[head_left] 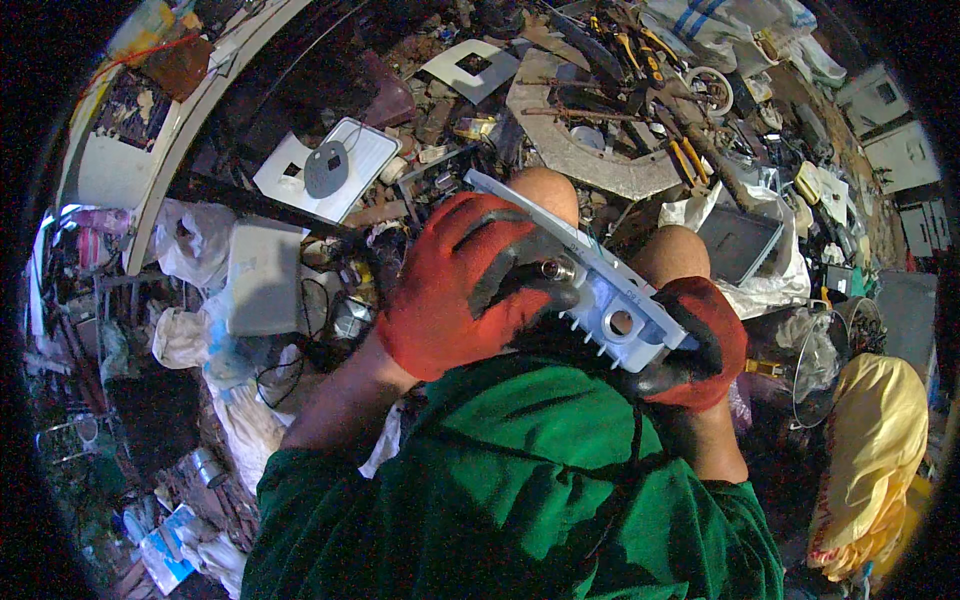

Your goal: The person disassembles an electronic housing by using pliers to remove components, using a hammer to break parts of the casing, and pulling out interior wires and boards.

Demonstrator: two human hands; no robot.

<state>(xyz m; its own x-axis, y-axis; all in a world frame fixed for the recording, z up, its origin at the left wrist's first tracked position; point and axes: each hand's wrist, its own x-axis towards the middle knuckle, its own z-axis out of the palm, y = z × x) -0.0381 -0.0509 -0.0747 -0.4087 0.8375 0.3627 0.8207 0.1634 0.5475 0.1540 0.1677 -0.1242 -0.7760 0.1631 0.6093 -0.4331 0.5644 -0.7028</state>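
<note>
A pale blue-white plastic housing [625,300] is held tilted over my lap. It is long and flat, with a round hole near its right end and small prongs along its lower edge. My right hand [700,345], in a red glove with black palm, grips that right end. My left hand [480,285], gloved alike, has thumb and fingers pinched at a small shiny round metal piece [558,268] beside the housing's inner side. Whether the piece is fixed to the housing I cannot tell. The left fingertips are partly in shadow.
Scrap covers the ground all around. Pliers and cutters [640,60] lie on a board at the far right, above a pale frame with an angular opening [640,175]. White panels [345,165] lie ahead left, a grey box [265,275] at left, a yellow sack [870,450] at right.
</note>
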